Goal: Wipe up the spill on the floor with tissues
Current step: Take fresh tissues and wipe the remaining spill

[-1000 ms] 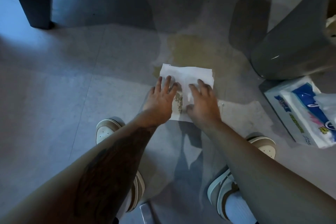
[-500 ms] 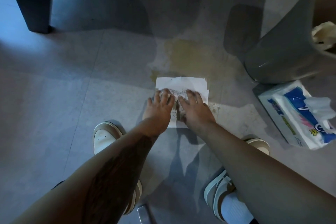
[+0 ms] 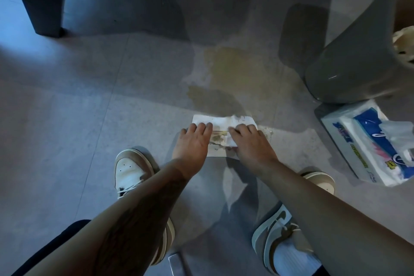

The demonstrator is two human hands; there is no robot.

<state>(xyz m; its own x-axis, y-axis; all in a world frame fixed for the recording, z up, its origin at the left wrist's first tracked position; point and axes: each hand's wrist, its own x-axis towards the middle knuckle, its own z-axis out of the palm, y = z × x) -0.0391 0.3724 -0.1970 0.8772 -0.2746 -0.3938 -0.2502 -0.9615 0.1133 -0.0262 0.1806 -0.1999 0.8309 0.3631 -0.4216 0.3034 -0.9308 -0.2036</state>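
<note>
At the upper left a dark furniture leg (image 3: 42, 6) is standing on the grey floor (image 3: 67, 119). Just left of centre, the left hand (image 3: 192, 143) is pressing flat on the white tissue (image 3: 224, 121), fingers held together. The tissue is lying at centre frame on the lower edge of the yellowish spill (image 3: 235, 69), with a stained patch showing between the hands. The right hand (image 3: 248, 143) is pressing its right part, fingers close together. At right, a tissue pack (image 3: 369, 141) is lying beside a grey bin (image 3: 349, 63).

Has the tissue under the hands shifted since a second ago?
Yes. The tissue has slid nearer the camera, off the lower edge of the spill stain, while the tissue pack stays put.
</note>
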